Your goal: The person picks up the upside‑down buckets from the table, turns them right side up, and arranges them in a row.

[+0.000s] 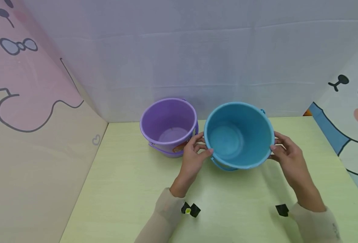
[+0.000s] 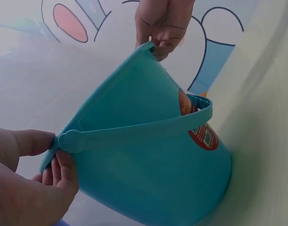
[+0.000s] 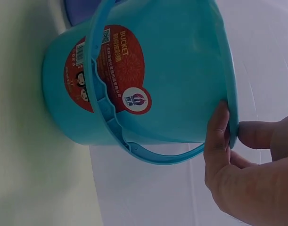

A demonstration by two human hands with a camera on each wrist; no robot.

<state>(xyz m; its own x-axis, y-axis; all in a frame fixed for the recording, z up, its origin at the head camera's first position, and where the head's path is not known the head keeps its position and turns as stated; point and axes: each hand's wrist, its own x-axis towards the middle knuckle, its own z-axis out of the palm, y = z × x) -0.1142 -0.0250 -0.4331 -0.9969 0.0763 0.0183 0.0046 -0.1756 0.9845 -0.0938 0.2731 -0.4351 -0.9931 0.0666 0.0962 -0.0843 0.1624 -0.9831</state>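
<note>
A blue bucket [image 1: 239,135] is held between both hands, its open mouth turned up toward the head view. My left hand [image 1: 192,158] pinches the rim on its left side, thumb over the edge and fingers below. On the right side my right hand [image 1: 291,162] grips the rim the same way. The bucket's handle [image 3: 115,122] hangs down across a red label [image 3: 106,68] in the right wrist view. Just left of my left hand stands a purple bucket [image 1: 168,128], its handle lowered and its inside empty.
Both buckets are at the back of a pale yellow-green table [image 1: 115,189], in front of a white cloth wall [image 1: 179,60]. Cartoon-printed panels border the left and right. Small black squares [image 1: 282,210] show near both sleeves.
</note>
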